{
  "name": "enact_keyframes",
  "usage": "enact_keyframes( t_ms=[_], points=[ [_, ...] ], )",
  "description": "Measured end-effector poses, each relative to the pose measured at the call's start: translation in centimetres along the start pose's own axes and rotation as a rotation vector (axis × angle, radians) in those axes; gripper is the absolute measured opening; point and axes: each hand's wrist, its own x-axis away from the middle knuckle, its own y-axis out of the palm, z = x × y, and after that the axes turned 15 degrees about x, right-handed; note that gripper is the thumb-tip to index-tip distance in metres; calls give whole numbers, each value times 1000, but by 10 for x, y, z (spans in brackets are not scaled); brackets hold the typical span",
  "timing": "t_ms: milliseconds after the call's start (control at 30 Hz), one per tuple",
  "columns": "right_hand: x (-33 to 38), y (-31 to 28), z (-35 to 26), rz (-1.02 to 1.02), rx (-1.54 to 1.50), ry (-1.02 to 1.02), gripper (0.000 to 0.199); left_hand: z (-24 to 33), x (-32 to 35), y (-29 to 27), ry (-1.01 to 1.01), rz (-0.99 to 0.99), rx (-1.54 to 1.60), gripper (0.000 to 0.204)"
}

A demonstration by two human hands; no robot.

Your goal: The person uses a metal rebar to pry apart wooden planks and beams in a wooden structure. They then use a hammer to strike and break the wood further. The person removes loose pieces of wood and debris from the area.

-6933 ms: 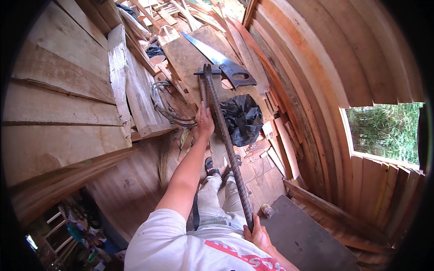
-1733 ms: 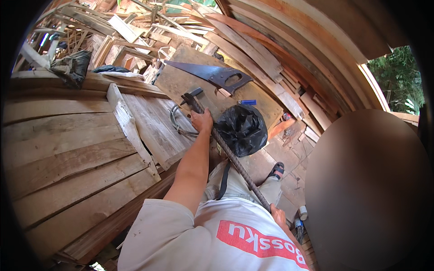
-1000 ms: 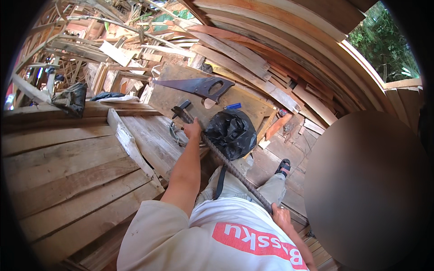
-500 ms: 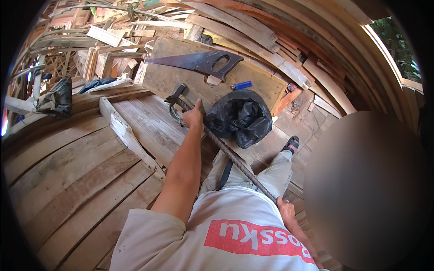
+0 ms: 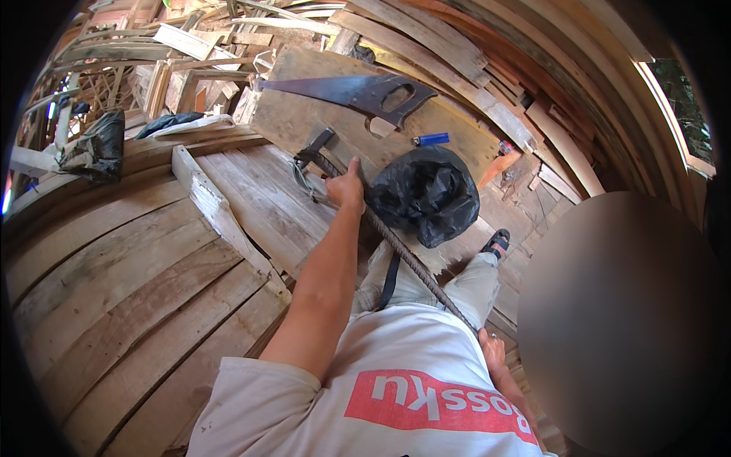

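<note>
A long ribbed steel bar is gripped by both hands and runs on a slant from the upper left down to the lower right, across the person's body. The left hand is wrapped round the bar near its upper end, fingers curled shut on it, thumb stuck up along it. The right hand is seen at the bar's lower end, just beside the white shirt; it is closed round the bar, though the fingers are partly hidden. The bar's dark hooked head is laid on the wooden plank bench, just beside a coil of wire. A black plastic bag is lying right of the left hand, very near the bar; whether it touches cannot be told. A handsaw is laid flat on a board above the bag, and a small blue lighter-like item is seen just beside the saw handle. A narrow pale batten is lying on the planks left of the forearm. A sandalled foot is seen on the floor boards below the bag. A dark bag sits at far left.
</note>
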Motion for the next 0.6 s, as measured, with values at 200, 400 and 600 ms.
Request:
enact_keyframes(
  t_ms=[200, 400, 600],
  points=[
    [-11, 7, 10, 35, 14, -36, 23, 1, -2, 5, 27, -3, -62, 80],
    [-14, 13, 22, 79, 8, -41, 28, -3, 2, 8, 8, 41, -58, 81],
    [-12, 18, 7, 108, 29, -37, 31, -21, -17, 3, -10, -10, -74, 82]
  ],
)
